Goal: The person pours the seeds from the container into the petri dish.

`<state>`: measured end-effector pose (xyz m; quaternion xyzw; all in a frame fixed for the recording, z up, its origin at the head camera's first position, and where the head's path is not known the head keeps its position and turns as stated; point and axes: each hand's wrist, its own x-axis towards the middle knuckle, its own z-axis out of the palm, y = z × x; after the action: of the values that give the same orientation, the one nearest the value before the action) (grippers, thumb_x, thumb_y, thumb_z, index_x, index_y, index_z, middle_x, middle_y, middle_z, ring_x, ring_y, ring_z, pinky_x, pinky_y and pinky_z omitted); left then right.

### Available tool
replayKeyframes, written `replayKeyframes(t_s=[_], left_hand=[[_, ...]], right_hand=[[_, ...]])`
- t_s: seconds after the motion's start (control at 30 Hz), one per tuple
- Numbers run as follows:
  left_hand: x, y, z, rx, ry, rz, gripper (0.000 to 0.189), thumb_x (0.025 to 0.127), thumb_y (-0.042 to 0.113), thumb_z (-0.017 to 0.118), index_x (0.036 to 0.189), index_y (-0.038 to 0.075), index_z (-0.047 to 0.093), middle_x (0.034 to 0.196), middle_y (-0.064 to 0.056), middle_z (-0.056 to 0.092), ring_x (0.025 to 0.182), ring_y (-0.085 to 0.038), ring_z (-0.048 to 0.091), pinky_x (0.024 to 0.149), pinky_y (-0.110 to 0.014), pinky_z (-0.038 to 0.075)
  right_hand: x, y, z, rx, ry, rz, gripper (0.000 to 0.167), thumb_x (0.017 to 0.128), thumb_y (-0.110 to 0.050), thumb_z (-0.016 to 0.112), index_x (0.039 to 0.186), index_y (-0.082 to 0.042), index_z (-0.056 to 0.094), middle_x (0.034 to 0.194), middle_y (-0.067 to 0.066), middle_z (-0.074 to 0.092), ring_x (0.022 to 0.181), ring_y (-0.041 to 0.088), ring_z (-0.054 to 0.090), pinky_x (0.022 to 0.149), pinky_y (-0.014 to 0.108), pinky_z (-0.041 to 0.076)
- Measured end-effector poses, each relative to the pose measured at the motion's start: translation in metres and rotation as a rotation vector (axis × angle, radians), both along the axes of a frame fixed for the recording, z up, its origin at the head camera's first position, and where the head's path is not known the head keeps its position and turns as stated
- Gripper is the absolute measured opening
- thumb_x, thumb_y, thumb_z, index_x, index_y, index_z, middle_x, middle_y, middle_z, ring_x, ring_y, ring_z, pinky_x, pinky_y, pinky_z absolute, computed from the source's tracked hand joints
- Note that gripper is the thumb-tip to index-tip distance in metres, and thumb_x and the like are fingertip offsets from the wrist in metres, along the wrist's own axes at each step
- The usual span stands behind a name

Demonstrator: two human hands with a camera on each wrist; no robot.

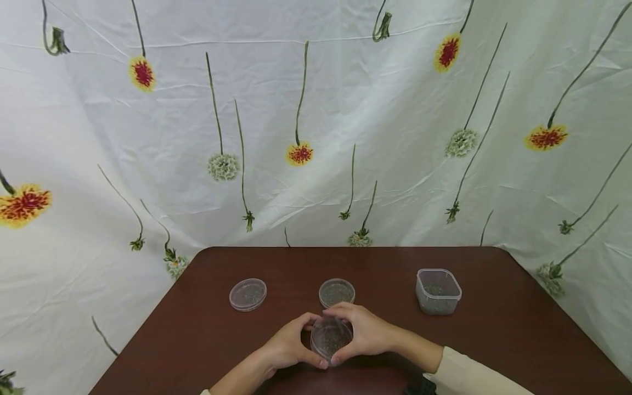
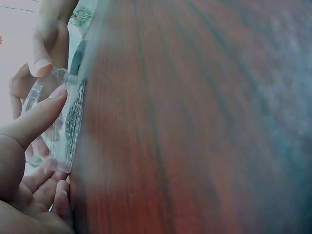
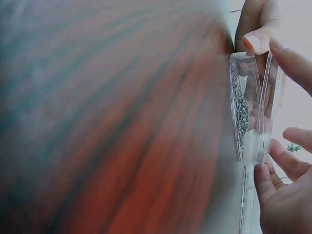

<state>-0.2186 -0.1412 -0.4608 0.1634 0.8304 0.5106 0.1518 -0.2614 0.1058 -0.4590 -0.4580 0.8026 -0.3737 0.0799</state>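
Note:
A clear round petri dish (image 1: 329,339) stands on the brown table between the two hands. Small dark grains (image 3: 241,114) lie in its base. In the right wrist view, its clear lid (image 3: 267,105) sits at a slant over the base, with a narrow wedge of space between them. My left hand (image 1: 291,344) curves round the dish's left side, thumb at the near edge and fingers behind, gripping the base. From the opposite side, my right hand (image 1: 369,331) holds the lid between its thumb and fingers. Both thumb tips are close together at the front.
Behind the hands is another petri dish (image 1: 337,292) with grains, and a further petri dish (image 1: 248,295) lies to the left. A square clear plastic tub (image 1: 438,306) with grains stands at right. Flower-patterned cloth (image 1: 266,192) hangs behind the table (image 1: 197,351).

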Motion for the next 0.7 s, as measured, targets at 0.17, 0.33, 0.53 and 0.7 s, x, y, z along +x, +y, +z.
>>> replayKeyframes(t_s=[0.17,0.33,0.53,0.7], left_hand=[[-0.0011,-0.0015,-0.001,0.006,0.004,-0.01,0.081,0.066,0.013,0.1,0.136,0.011,0.059,0.13,-0.004,0.06,0.125,-0.037,0.051,0.108,-0.07,0.029],[-0.0024,-0.0023,-0.0013,0.003,0.014,-0.017,0.083,0.065,0.008,0.099,0.136,0.01,0.059,0.131,-0.005,0.06,0.124,-0.036,0.051,0.108,-0.068,0.029],[-0.0023,-0.0028,-0.0009,-0.001,0.015,-0.023,0.086,0.064,0.006,0.099,0.139,0.009,0.057,0.129,-0.007,0.06,0.124,-0.036,0.05,0.108,-0.068,0.028],[-0.0027,-0.0042,0.0,0.008,0.003,-0.026,0.088,0.064,0.007,0.1,0.14,0.008,0.056,0.131,-0.008,0.059,0.124,-0.036,0.05,0.108,-0.068,0.028]], right_hand=[[-0.0015,0.0008,-0.0023,-0.029,-0.01,0.016,0.089,0.078,-0.031,0.093,0.148,0.004,0.05,0.143,0.011,0.055,0.119,0.022,0.057,0.097,0.034,0.051],[-0.0021,0.0014,-0.0032,-0.017,-0.011,0.011,0.09,0.079,-0.032,0.092,0.149,0.003,0.049,0.143,0.011,0.055,0.119,0.019,0.056,0.097,0.033,0.051],[-0.0011,0.0021,-0.002,-0.003,0.018,0.021,0.089,0.081,-0.033,0.091,0.15,0.002,0.048,0.143,0.01,0.055,0.12,0.019,0.056,0.098,0.033,0.05],[-0.0014,0.0043,0.001,0.015,0.04,0.042,0.09,0.082,-0.033,0.091,0.152,0.002,0.046,0.144,0.01,0.054,0.121,0.021,0.055,0.098,0.035,0.05]])
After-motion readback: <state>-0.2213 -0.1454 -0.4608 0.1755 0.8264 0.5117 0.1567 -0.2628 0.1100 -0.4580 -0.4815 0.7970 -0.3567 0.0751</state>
